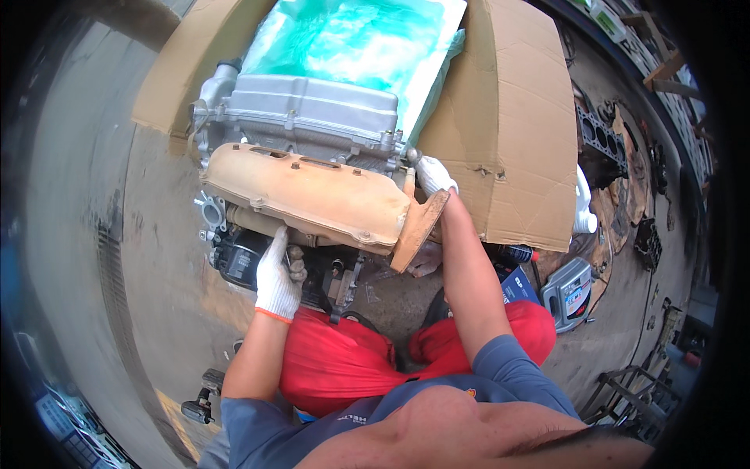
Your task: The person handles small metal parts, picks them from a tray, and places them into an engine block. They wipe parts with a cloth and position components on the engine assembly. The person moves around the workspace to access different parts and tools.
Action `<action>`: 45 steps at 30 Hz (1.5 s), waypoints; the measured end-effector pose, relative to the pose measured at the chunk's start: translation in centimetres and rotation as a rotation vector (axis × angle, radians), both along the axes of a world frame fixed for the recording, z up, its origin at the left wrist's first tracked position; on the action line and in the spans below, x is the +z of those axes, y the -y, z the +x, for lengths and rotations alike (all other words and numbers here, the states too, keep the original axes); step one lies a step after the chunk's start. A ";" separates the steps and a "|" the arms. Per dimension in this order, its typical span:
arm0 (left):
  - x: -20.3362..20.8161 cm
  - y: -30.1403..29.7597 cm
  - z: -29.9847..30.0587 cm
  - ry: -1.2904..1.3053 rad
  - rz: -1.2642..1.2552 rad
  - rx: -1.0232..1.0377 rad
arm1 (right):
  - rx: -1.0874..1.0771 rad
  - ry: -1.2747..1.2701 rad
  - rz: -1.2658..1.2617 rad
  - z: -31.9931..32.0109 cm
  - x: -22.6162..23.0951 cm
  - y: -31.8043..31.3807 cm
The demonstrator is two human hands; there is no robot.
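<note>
A silver-grey engine [312,105] lies before me with a rust-tan heat shield [305,191] along its near side. The shield covers an exhaust manifold that ends at the right in a rusty flange [422,230]. My left hand [279,277], in a white knit glove, is below the shield's near edge, its thumb up and its soiled fingers curled. Anything inside those fingers is hidden. My right hand [437,176], also gloved, reaches behind the flange to the engine's right end. Its fingers are bent together at the engine's side; what they pinch cannot be made out.
Open cardboard flaps [523,117] and green-tinted plastic sheeting [351,39] surround the engine's far side. A black oil filter [242,258] sits at its lower left. On the right floor are a grey jug [568,293], a blue box [517,285] and a bare engine block [601,141].
</note>
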State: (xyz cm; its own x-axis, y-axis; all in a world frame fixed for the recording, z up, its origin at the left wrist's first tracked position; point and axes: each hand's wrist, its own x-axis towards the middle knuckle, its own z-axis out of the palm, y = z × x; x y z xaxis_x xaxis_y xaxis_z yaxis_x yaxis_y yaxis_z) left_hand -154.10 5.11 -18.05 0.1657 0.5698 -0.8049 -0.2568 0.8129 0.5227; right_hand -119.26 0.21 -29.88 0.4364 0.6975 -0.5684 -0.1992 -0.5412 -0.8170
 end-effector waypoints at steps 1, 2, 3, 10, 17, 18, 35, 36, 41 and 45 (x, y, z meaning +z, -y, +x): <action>0.0 0.1 -0.1 -0.003 -0.003 0.016 | -0.026 -0.022 -0.029 -0.2 0.7 -0.2; 0.1 0.1 -0.1 -0.006 -0.007 0.030 | -0.040 -0.014 -0.064 -0.5 1.7 -0.3; 0.2 0.1 -0.1 -0.010 -0.010 0.044 | -0.050 -0.026 -0.027 -0.6 1.5 -0.1; 0.2 0.3 -0.9 0.041 0.007 0.111 | -0.013 0.058 -0.055 0.4 0.2 -0.1; 0.7 -0.1 -2.9 0.129 0.087 0.185 | -0.056 -0.097 0.147 0.1 -0.9 0.7; 0.8 0.1 -3.6 0.158 0.126 0.237 | -0.028 -0.079 0.080 0.4 -3.3 0.1; 2.4 -4.9 -11.7 0.122 0.571 0.496 | -0.305 -0.597 0.270 1.4 -1.5 0.1; 2.5 -5.2 -11.7 0.095 0.593 0.512 | -0.286 -0.499 0.252 1.3 -1.3 0.2; 3.1 -6.8 -9.3 -0.363 0.748 0.382 | -0.078 -0.417 0.264 1.4 3.0 4.6; 4.3 -8.4 -7.2 -0.339 0.938 0.202 | -0.006 -0.607 0.111 3.8 7.5 9.8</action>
State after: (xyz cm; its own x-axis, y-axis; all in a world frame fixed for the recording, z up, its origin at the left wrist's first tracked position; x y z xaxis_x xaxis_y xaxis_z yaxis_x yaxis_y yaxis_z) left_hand -161.28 13.55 -13.80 -0.1570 0.9876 -0.0059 -0.0638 -0.0042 0.9980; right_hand -115.49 -9.58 -22.41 0.0617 0.7655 -0.6404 -0.6493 -0.4565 -0.6083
